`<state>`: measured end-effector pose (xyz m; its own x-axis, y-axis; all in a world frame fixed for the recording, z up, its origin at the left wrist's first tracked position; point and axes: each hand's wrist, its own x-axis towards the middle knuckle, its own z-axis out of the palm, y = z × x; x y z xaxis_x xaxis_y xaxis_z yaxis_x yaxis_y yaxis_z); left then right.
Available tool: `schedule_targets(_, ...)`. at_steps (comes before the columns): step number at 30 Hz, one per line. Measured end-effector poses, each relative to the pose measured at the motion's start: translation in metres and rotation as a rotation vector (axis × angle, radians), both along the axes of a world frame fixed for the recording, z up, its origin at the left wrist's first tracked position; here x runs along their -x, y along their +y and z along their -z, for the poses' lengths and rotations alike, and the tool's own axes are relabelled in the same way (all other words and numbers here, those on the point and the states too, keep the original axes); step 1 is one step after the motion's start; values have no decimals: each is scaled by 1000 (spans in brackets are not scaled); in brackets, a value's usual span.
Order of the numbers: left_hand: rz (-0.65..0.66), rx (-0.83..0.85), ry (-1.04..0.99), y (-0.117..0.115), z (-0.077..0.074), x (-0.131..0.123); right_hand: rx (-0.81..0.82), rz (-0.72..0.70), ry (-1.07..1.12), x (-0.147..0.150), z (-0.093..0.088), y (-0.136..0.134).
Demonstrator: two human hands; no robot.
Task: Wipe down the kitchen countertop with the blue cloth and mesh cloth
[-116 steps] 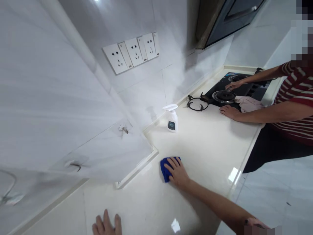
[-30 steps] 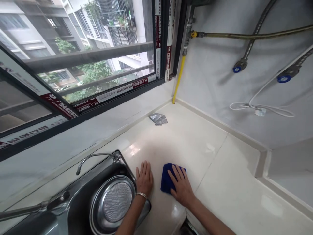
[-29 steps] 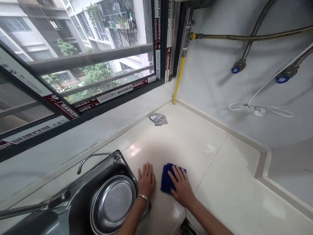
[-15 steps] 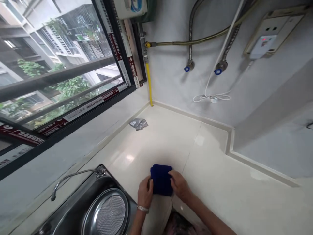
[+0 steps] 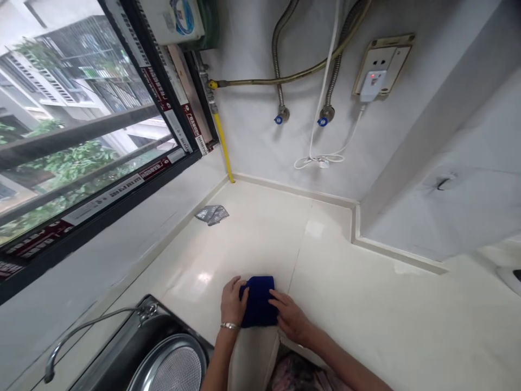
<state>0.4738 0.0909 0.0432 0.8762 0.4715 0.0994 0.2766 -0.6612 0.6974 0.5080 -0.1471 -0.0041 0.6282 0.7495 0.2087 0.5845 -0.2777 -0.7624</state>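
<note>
A folded dark blue cloth (image 5: 259,302) is at the near edge of the pale countertop (image 5: 260,233). My left hand (image 5: 233,302), with a bracelet at its wrist, grips the cloth's left side, thumb on top. On the right side, my right hand (image 5: 292,318) holds the cloth's edge with its fingertips, index and middle finger slightly apart. Part of that hand's grip is hidden from above.
At lower left is a metal sink (image 5: 146,309) with a curved faucet (image 5: 77,331) and a round perforated metal pan (image 5: 175,366). A crumpled silver foil piece (image 5: 212,214) lies near the window wall. Hoses, valves and a plugged-in white adapter (image 5: 373,86) are on the back wall.
The view has swung to the right. My left hand has shifted up along the cloth's left side, and my right fingers have straightened somewhat at its right edge.
</note>
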Motion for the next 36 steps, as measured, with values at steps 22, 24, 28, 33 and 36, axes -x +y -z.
schedule_targets(22, 297, 182, -11, -74, -15, -21, -583, 631, 1202, -17, -29, -38)
schedule_targets(24, 177, 90, -6, -39, -9, -15, -596, 634, 1181, -17, -25, -36)
schedule_targets(28, 98, 4, 45, 4, -4, -4, -613, 615, 1169, -18, -22, -37)
schedule_targets(33, 137, 8, 106, 7, -5, -13, -610, 599, 1161, -18, -23, -36)
schedule_targets(36, 136, 51, 126, 1, -8, -19, -623, 600, 1115, -17, -26, -36)
